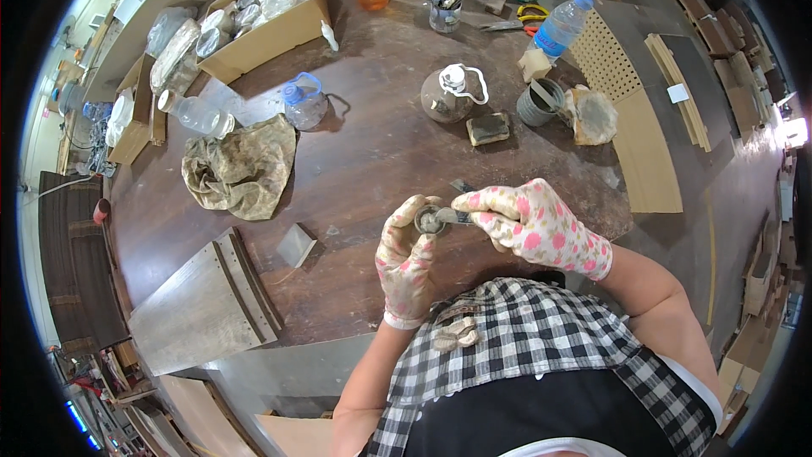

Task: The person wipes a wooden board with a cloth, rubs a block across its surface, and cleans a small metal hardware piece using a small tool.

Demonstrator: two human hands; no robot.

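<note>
My left hand point(407, 264), in a white glove with pink flowers, is closed around a small round cup point(419, 222) with a dark rim. Grey paste-like stuff shows inside it. My right hand point(533, 224), gloved the same way, pinches a small flat-bladed tool point(452, 216), its tip inside the cup. Whether it is a putty knife or a brush, I cannot tell. A dark flat piece point(461, 185) lies just beyond my right fingers. Farther off are a dark rectangular block point(488, 129) and a plastic jug point(446, 97) with a white handle.
A crumpled camouflage cloth point(238, 167) lies on the brown table point(364, 152), near a blue-capped jug point(304, 104). Grey boards point(199, 305) and a metal plate point(296, 245) are at left. A ribbed can point(534, 108), water bottle point(560, 30) and scissors point(507, 26) stand or lie at far right.
</note>
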